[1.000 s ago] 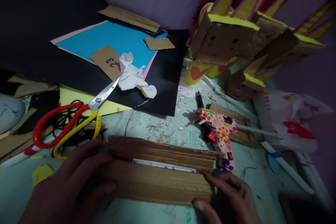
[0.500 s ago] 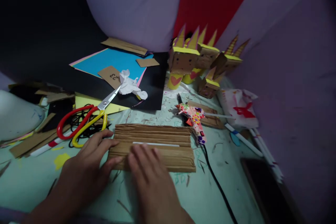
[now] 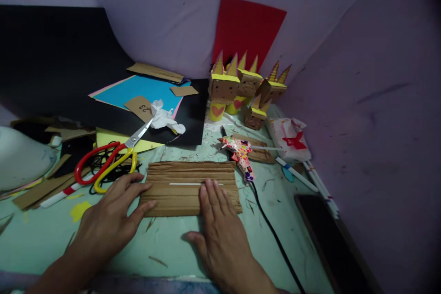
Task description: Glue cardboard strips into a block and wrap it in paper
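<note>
A rectangular piece of corrugated cardboard lies flat in front of me, with a thin white stick along its middle. My left hand rests at the cardboard's left edge, fingers apart and touching it. Flat on the right half of the cardboard is my right hand, its fingertips over the right part of the stick and its thumb out to the side. Beyond the cardboard's right corner lies a flower-patterned glue gun with a black cord. Scissors with red and yellow handles lie behind my left hand.
Cardboard figures with yellow pointed tops stand at the back. A white packet and white rolled sticks lie right, near a dark phone-like slab. Crumpled tissue lies on coloured paper. A white container stands left.
My right hand has slid to the right along the cardboard and stick. My left hand stays at the left edge. The camera view has shifted somewhat.
</note>
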`<action>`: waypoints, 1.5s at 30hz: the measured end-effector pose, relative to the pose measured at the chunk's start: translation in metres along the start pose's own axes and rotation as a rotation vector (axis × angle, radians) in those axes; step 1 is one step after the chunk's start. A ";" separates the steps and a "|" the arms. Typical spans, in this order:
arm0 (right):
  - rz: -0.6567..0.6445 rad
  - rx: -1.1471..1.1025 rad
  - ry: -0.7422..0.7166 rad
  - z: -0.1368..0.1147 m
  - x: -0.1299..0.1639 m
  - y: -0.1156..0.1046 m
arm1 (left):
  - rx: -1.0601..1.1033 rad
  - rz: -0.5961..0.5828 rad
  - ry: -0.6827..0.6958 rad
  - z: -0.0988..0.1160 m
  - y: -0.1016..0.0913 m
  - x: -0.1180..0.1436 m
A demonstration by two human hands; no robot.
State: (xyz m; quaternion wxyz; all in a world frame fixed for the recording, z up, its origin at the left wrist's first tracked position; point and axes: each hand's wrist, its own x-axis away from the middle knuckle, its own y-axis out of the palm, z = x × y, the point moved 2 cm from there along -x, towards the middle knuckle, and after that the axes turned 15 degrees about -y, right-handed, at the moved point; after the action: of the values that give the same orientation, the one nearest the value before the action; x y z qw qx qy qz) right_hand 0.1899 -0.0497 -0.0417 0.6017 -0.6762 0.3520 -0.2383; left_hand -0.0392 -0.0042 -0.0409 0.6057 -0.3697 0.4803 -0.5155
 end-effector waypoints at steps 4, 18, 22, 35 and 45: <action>0.085 0.047 -0.039 0.005 0.009 0.003 | -0.048 0.157 0.144 0.030 -0.016 0.010; 0.208 0.168 -0.084 0.008 0.017 0.012 | -0.118 -0.161 0.370 0.092 0.026 0.024; 0.225 0.215 -0.008 0.018 0.019 0.011 | -0.144 -0.157 0.331 0.078 0.022 0.021; 0.133 0.153 0.010 0.009 -0.001 0.002 | -0.141 -0.057 0.364 0.073 0.022 0.021; 0.029 -0.012 -0.073 0.003 -0.017 -0.004 | -0.138 -0.032 0.381 0.065 0.019 0.019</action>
State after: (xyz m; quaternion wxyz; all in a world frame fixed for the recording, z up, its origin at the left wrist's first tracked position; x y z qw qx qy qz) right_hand 0.1819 -0.0344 -0.0369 0.6135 -0.6829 0.3408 -0.2026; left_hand 0.0286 -0.0226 -0.0458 0.4688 -0.3137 0.6146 -0.5514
